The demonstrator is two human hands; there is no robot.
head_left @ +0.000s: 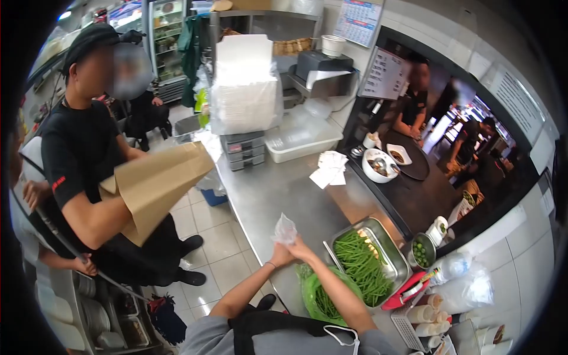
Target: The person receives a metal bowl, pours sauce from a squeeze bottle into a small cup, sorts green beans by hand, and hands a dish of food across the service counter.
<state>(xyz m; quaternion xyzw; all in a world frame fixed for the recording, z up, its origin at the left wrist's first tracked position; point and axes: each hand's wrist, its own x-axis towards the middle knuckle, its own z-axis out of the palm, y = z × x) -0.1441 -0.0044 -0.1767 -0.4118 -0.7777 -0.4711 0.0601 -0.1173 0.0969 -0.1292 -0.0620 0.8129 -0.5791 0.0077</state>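
Both my left hand (280, 255) and my right hand (302, 249) are closed on a small clear plastic bag (284, 229), which sticks up above the steel counter (260, 204). Its contents, if any, are too small to make out. Beneath my right forearm, a green plastic bag (308, 303) holds green beans (324, 302). Right of it stands a metal tray (387, 251) heaped with more green beans (358, 254) and some pale pieces along one side.
On the left a person in black (89, 148) handles a brown paper bag (160, 183). White slips (329, 170) lie farther back on the counter, near a white bin (305, 139). A metal pot of green limes (421, 251) and sauce bottles (423, 313) crowd the right side.
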